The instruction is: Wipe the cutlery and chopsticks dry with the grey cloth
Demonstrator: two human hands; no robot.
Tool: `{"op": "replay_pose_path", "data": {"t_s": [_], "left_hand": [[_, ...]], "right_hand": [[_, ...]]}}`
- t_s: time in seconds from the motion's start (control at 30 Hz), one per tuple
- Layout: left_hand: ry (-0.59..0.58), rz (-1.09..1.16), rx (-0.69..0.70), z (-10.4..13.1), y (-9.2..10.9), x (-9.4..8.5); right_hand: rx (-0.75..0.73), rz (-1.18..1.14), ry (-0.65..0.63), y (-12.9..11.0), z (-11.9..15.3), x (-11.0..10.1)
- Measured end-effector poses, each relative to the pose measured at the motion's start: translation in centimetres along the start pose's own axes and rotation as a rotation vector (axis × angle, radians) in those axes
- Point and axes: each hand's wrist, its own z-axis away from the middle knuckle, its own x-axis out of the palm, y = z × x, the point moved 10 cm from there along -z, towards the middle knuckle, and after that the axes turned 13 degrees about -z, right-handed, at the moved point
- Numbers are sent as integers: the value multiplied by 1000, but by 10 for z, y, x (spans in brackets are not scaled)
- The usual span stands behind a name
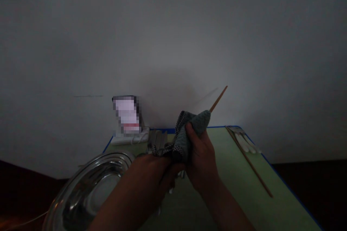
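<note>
A grey-green cloth [196, 124] with a black-and-white checked edge is bunched between my two hands. Out of its upper right end sticks one wooden chopstick [219, 98], tilted up to the right; the rest of the stick is hidden. My right hand [202, 158] is closed around the cloth from the right, thumb on top. Lower and to the left, my left hand [154, 177] is closed on the cloth's other end. Whether its fingers also touch the chopstick cannot be seen.
A shiny metal basin [126, 154] stands at the left. Behind it a phone [127, 113] leans near the wall on a white object [132, 139]. Another chopstick [252, 166] and several white-handled utensils [245, 142] lie on the green table [227, 187] at the right.
</note>
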Motion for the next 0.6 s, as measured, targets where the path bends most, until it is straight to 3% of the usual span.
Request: {"op": "replay_pose_path", "data": {"t_s": [0.2,0.37,0.5,0.6], "left_hand": [[-22,2,-98,4,-6,1],[-106,-7,-85,11,-5,3],[-237,-27,-105,26,-15,14],[-198,-36,-126,27,-20,16]], "right_hand": [[-8,6,119,3,5,-7],[120,-154,188,8,-2,-12],[102,-263,181,-13,-20,-20],[15,-258,182,-24,-25,-27]]}}
